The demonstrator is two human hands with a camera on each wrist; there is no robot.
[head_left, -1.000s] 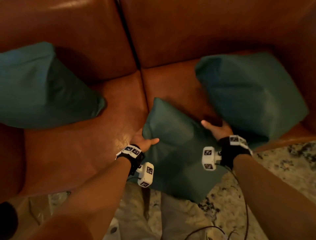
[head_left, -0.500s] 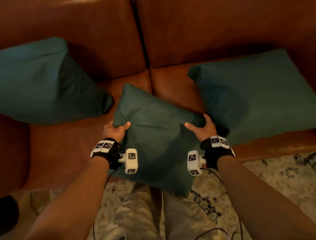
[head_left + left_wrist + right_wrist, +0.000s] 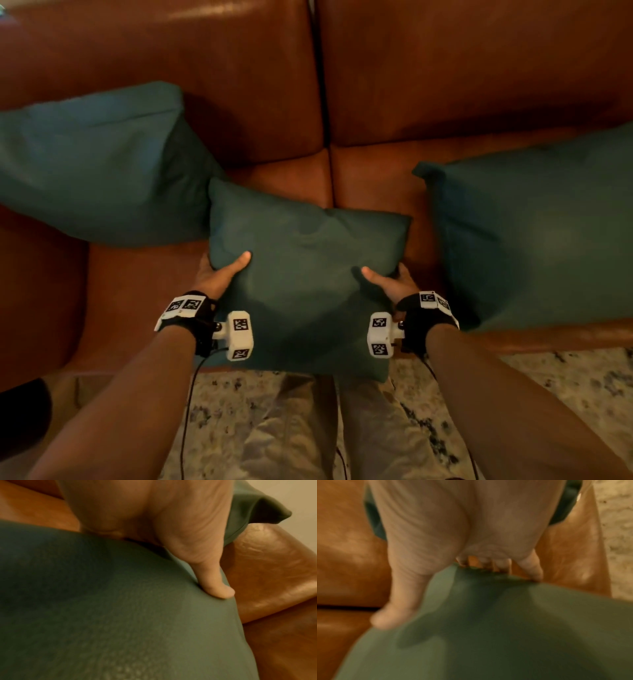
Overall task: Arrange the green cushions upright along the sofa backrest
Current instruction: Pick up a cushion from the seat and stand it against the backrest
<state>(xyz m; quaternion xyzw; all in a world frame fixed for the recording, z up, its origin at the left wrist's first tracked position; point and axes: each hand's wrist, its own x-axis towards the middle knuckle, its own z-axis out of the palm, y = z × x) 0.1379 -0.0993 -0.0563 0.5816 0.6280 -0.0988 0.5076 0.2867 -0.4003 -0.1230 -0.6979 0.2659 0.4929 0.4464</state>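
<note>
Left hand [image 3: 219, 277] and right hand [image 3: 390, 284] grip the square green fabric cushion [image 3: 301, 274], thumbs on top. It is in front of the brown leather sofa backrest [image 3: 239, 68]

both forearms reach forward side by side, black wristbands on each. the left hand [image 3: 219, 277] grips the middle cushion [image 3: 301, 274] at its left edge, thumb on top. the right hand [image 3: 388, 284] grips the opposite edge, thumb likewise on top.

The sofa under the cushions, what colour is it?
Reddish-brown leather sofa, seen best in the head view.
</note>
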